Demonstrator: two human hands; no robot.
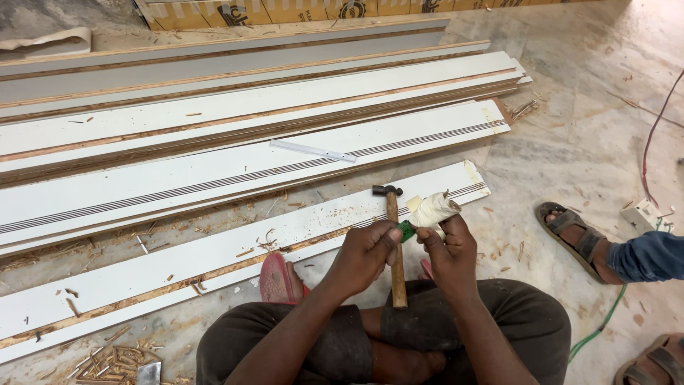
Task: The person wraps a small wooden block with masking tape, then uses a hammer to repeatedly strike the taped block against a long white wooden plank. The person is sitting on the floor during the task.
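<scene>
I sit cross-legged on the floor. My right hand (449,246) grips a glue bottle (432,212) smeared with dried white glue, tilted with its nozzle end toward my left hand. My left hand (367,253) pinches the bottle's small green cap (406,230) between thumb and fingers. A hammer (394,242) with a wooden handle and dark metal head stands propped between my legs, its head up behind my hands. A long white laminated board (214,253) lies on the floor right in front of my knees.
More long white and grey boards (235,135) are stacked across the floor beyond, one carrying a thin white strip (313,151). Wood shavings (114,360) lie at lower left. Another person's sandalled foot (573,235) and blue trouser leg are at right, near a red cable (652,135) and a green cable (598,331).
</scene>
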